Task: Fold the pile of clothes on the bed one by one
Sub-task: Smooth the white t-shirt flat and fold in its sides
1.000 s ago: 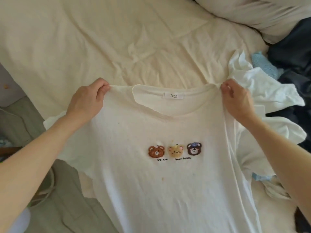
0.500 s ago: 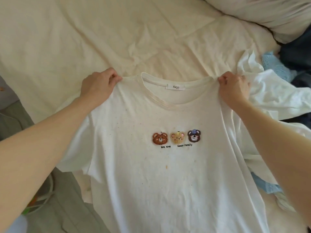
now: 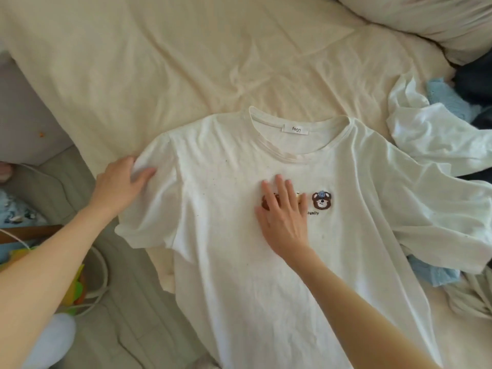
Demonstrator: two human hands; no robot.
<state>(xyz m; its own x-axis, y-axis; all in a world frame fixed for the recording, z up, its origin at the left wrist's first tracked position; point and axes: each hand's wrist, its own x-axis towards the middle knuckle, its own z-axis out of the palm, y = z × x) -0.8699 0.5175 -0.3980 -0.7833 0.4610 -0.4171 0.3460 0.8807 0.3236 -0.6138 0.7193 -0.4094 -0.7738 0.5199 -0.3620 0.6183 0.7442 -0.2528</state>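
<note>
A white T-shirt with three bear faces on the chest lies front up on the cream bed sheet, its hem hanging over the near edge. My left hand holds the edge of the shirt's left sleeve, thumb on top of the cloth. With straight fingers, my right hand rests flat on the chest, covering two of the bears. The pile of clothes, white, light blue and dark pieces, lies at the right, partly under the shirt's right sleeve.
A pillow lies at the bed's far right corner. Left of the bed is grey floor with a white cable loop and colourful toys. The wide far part of the sheet is wrinkled.
The T-shirt went from held up by its shoulders to lying spread on the bed. My left hand moved down to the left sleeve. My right hand let go and came flat onto the chest.
</note>
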